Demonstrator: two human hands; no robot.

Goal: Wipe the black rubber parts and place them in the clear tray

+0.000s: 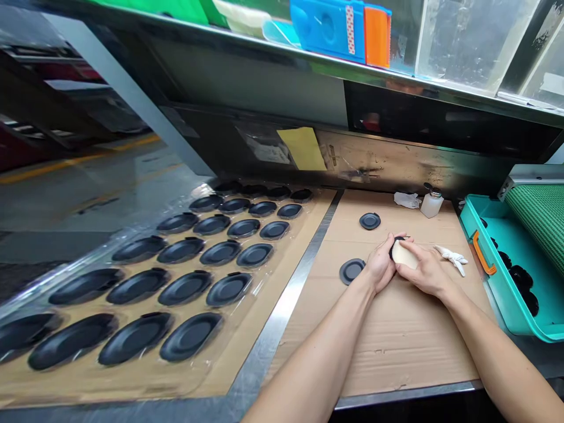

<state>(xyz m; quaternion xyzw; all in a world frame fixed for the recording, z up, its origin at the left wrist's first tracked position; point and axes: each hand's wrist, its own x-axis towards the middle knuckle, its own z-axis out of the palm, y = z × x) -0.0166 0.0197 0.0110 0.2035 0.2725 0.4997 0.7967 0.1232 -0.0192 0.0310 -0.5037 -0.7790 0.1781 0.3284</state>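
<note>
Over the cardboard sheet (396, 352), my left hand (381, 262) is closed around a black round plastic part (393, 249), mostly hidden by fingers. My right hand (426, 271) grips a cream-coloured pad (404, 255), cloth or sponge, against that part's face. Just left of my left hand lies a black disc-like part (352, 271), flat on the cardboard. Farther back rests a similar black part (369, 221). To the right of my right hand is a crumpled white cloth (452, 258).
A clear plastic tray (207, 367) with rows of black parts lies at left. At right stands a teal bin (517, 320) holding black parts, beside a green conveyor belt (541, 217). A pump bottle (432, 204) and white tissue (406, 200) sit behind. A shelf overhangs the bench.
</note>
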